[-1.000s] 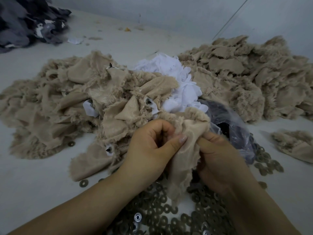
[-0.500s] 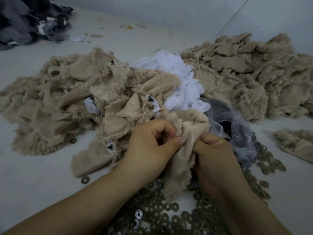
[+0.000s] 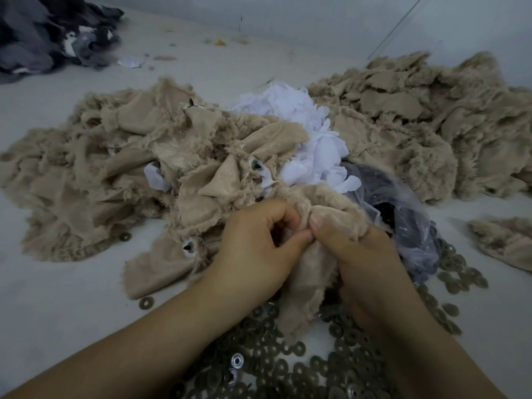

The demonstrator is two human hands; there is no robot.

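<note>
Washers: a grey scatter on the bench at its near edge, under both wrists.
Left hand: fingers curled, pinching the beige plush piece.
Right hand: thumb pressed on the same piece, fingers wrapped behind it.
Plush piece: held between both hands above the washers.
Plastic bag: just behind the right hand.
White scraps: mid-bench, between two beige heaps.
Dark cloth: far left corner.

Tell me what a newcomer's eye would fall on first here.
First, the left hand and right hand at centre front, both pinching one beige plush piece. Behind them, plush heaps spread to both sides, with a bright white scrap pile between. Under the wrists lies a scatter of dull metal washers.
</note>
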